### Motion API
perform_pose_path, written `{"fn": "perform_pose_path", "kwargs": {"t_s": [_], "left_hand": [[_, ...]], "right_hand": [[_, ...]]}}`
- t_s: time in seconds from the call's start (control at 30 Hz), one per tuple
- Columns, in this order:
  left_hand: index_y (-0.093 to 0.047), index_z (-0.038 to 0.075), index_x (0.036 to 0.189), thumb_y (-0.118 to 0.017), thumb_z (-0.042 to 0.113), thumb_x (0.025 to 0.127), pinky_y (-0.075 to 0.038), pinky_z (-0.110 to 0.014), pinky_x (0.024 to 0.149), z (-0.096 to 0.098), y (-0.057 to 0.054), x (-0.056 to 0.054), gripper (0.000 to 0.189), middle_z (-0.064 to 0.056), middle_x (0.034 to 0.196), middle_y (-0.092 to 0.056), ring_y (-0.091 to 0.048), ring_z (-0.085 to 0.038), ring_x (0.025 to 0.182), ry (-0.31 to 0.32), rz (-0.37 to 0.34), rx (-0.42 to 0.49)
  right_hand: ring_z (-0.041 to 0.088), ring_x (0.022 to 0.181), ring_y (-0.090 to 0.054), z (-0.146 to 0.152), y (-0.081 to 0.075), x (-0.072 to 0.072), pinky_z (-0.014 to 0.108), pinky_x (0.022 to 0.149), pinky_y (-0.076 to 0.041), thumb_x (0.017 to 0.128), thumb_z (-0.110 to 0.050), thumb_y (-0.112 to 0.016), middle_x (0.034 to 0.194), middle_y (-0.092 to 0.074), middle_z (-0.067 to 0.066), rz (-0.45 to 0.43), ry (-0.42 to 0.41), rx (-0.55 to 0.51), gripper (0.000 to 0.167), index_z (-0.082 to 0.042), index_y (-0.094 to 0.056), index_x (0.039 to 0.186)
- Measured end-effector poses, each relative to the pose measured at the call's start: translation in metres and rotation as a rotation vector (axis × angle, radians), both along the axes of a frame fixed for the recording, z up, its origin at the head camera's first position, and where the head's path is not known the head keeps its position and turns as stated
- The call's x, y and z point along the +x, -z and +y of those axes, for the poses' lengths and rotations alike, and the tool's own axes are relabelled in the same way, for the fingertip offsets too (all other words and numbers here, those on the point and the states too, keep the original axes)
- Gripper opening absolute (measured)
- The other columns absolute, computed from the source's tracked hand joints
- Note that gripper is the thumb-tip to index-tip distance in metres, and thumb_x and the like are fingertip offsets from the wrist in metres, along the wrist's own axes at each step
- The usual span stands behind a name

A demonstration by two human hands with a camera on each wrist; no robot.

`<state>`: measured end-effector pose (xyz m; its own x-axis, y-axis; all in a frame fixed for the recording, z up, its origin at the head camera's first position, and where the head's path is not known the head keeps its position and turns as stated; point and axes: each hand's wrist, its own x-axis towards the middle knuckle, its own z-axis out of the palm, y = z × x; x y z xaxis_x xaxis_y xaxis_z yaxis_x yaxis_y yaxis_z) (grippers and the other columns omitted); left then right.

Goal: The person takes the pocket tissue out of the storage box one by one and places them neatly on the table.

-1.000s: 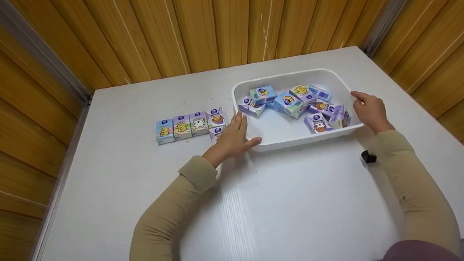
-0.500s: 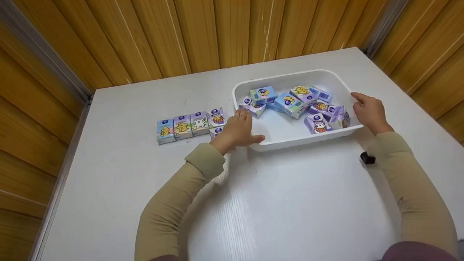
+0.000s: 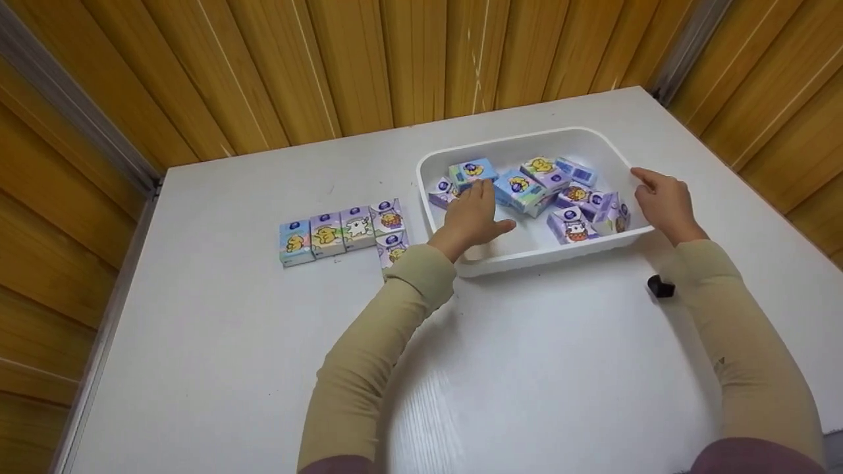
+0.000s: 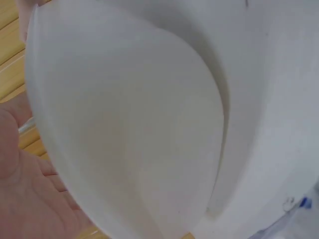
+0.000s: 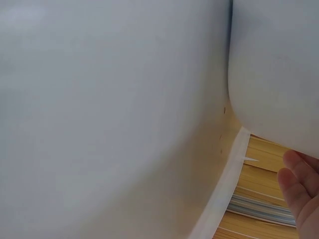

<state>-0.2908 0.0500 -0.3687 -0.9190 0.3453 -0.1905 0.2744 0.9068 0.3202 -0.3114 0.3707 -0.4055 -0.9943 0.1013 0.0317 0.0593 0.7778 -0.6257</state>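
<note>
Left hand (image 3: 471, 214), fingers extended, thumb apart, is over packets (image 3: 471, 169) in the white tray (image 3: 546, 255). Right hand (image 3: 666, 203) touches the tray's right end; I cannot tell if gripping.

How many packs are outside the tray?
5 visible: in a row left of the tray, a blue pack and three purple packs; and a fifth pack nearer the camera than the rightmost. The left sleeve may hide more.

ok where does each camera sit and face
Head: worn there, facing forward and down at the tray; left hand, right hand, sleeves.
Left wrist: worn there, facing the tray; left hand lower left, skin top left.
Right wrist: worn there, facing tabletop and tray; right hand lower right.
Both wrist views share tray and wood panelling.
</note>
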Motion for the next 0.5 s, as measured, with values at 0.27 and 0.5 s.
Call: {"fn": "perform_pose_path", "kwargs": {"t_s": [0.27,0.5], "left_hand": [[-0.009,0.006,0.142,-0.054,0.051,0.080,-0.021,-0.036,0.109,0.019,0.019,-0.008,0.088,-0.009,0.149,-0.010,-0.013,-0.020,0.137,-0.088,0.043,0.073],[-0.009,0.008,0.142,-0.052,0.053,0.081,-0.014,-0.035,0.111,0.038,0.031,-0.008,0.088,-0.007,0.150,-0.007,-0.010,-0.021,0.137,-0.142,0.072,0.098]], "right_hand": [[0.033,0.109,-0.045,-0.001,0.003,-0.001,0.042,0.093,-0.037,0.090,-0.012,-0.031,0.134,-0.038,0.020,0.071,0.008,0.009,0.044,-0.007,-0.037,0.133],[0.032,0.106,-0.045,0.000,0.003,-0.001,0.045,0.092,-0.036,0.090,-0.012,-0.032,0.131,-0.041,0.022,0.110,0.013,0.006,0.043,-0.005,-0.041,0.131]]}}
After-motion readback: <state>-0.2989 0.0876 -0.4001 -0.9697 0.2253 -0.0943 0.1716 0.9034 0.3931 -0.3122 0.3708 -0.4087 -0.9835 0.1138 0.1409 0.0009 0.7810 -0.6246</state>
